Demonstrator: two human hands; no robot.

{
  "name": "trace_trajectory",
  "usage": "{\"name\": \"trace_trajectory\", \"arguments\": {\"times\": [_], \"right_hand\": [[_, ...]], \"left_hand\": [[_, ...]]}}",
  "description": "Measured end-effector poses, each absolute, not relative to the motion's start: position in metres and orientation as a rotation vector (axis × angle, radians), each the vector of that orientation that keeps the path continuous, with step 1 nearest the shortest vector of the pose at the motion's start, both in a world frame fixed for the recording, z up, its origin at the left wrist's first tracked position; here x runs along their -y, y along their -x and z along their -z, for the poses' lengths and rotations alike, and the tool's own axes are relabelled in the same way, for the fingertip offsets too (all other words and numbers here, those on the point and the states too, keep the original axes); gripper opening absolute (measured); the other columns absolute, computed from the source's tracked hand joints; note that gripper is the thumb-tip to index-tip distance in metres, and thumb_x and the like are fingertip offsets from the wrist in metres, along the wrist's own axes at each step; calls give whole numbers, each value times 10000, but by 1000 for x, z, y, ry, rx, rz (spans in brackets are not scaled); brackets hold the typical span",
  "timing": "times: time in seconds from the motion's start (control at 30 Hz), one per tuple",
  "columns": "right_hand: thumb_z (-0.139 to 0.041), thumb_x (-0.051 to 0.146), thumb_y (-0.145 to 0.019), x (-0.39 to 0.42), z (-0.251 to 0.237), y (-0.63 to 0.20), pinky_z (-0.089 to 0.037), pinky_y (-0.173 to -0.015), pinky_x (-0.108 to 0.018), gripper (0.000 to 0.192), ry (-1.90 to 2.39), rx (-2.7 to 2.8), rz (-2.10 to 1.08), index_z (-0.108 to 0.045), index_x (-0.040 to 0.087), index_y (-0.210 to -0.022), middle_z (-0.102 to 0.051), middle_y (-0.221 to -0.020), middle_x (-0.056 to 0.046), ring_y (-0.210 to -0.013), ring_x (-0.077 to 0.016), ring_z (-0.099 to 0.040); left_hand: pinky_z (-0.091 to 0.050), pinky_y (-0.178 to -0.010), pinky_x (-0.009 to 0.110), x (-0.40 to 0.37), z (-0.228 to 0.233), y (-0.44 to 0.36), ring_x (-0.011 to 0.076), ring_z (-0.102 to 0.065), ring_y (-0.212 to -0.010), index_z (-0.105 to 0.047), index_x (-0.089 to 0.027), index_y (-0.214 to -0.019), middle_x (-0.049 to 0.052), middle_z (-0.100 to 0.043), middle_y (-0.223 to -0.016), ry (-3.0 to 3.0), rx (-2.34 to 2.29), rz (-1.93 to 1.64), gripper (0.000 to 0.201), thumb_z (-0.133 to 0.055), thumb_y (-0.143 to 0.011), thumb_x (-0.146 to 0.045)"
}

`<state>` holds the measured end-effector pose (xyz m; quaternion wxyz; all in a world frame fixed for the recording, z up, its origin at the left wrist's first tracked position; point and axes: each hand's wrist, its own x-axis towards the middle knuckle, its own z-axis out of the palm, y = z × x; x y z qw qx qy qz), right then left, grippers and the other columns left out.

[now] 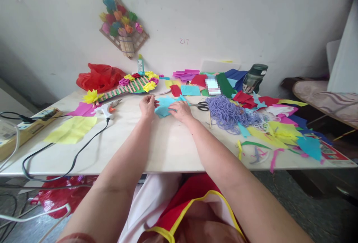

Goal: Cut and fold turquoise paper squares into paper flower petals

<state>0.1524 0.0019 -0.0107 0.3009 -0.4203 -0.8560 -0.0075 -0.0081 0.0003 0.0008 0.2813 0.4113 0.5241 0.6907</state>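
Observation:
A sheet of light-blue crepe paper (pixel 163 107) lies on the table between my hands, slightly rumpled. My right hand (pixel 181 111) rests on its right part, fingers stretched out over the paper. Just left of the sheet is my left hand (pixel 147 106), its fingers curled together near the paper's edge; whatever they hold, if anything, is hidden. Black-handled scissors (pixel 203 106) lie right of my right hand, their blades partly hidden beside it. Behind my hands lies a decorated piece with green and pink stripes (pixel 125 88) and paper flowers.
A white glue gun (pixel 105 111) and its cord lie left, near a power strip (pixel 30 127) and yellow paper (pixel 71 129). Purple yarn (pixel 228 114), a dark bottle (pixel 254 79) and coloured paper scraps (pixel 282 133) crowd the right. A red plastic bag (pixel 97 78) sits at the back left.

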Motion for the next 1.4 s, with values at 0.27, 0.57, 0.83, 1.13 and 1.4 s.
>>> {"name": "trace_trajectory", "arguments": {"times": [0.27,0.57,0.83,1.13,1.4], "right_hand": [[-543,382,-795,10,10,-138,-285,-856,-352,280,1090,2461,127,-676,210,-969,-652,-1028,-56,-976,-210,-514],[-412,295,-846,19,1,-134,-367,-746,-298,304,1321,2457,107,-700,211,-897,-682,-895,-92,-867,-200,-583],[-489,342,-802,5,8,-138,-416,-690,-251,241,1481,2117,-251,-692,261,-904,-691,-880,-21,-833,-164,-607],[-489,352,-791,-8,14,-143,-453,-681,-278,253,1307,1887,-482,-682,194,-750,-678,-742,-42,-731,-173,-601],[-517,311,-744,-18,22,-146,-479,-650,-294,209,1147,1647,-767,-680,189,-699,-619,-599,-9,-624,-155,-587]], "left_hand": [[-410,-427,203,-1,0,7,103,-535,-407,-514,-146,-727,10,-588,-543,-1070,-1368,-1859,170,-514,-726,-316],[-414,-418,195,-1,0,8,102,-539,-407,-504,-153,-733,2,-585,-529,-1058,-1336,-1842,166,-515,-722,-318],[-423,-434,194,0,-2,7,91,-529,-413,-524,-147,-744,3,-589,-547,-1079,-1358,-1886,201,-519,-718,-347],[-405,-435,194,-2,1,15,91,-545,-446,-561,-145,-711,39,-635,-680,-1088,-1575,-1978,212,-512,-714,-351],[-414,-389,206,2,-1,10,116,-599,-473,-547,-136,-940,82,-607,-942,-1008,-1464,-1874,293,-532,-709,-316]]}}
